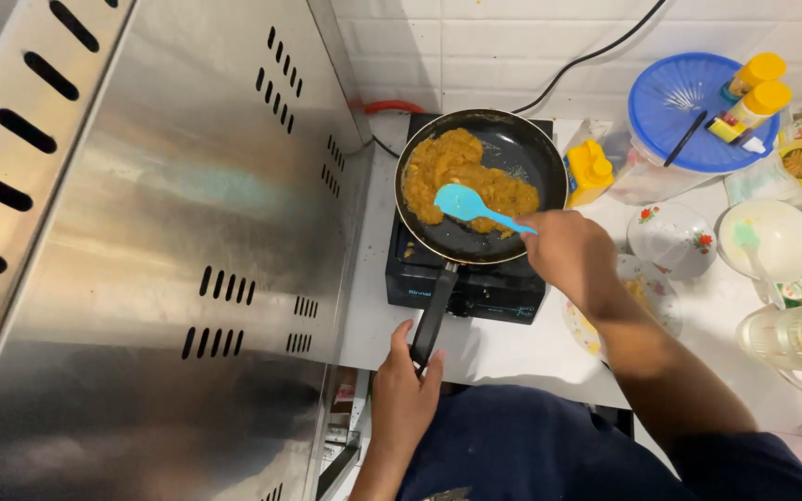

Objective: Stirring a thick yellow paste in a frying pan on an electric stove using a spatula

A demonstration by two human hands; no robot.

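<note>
White tiled wall and a white counter (503,353) frame the head view, with a tall steel hood panel (169,241) on the left and a black single-burner stove (475,283) bearing a black frying pan (522,153) of orange mash (457,176). Left hand (406,394) reaches up from below, fingers curled shut around the pan handle (433,315). Right hand (563,250), forearm angled in from the lower right, is closed on a blue spatula (471,206) whose blade rests on the mash; jars and plates stand to the right.

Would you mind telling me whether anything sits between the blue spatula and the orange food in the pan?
Nothing visible does. The blue spatula, held in the right hand, already rests its blade on the orange food inside the black pan. The left hand grips the pan handle.
</note>
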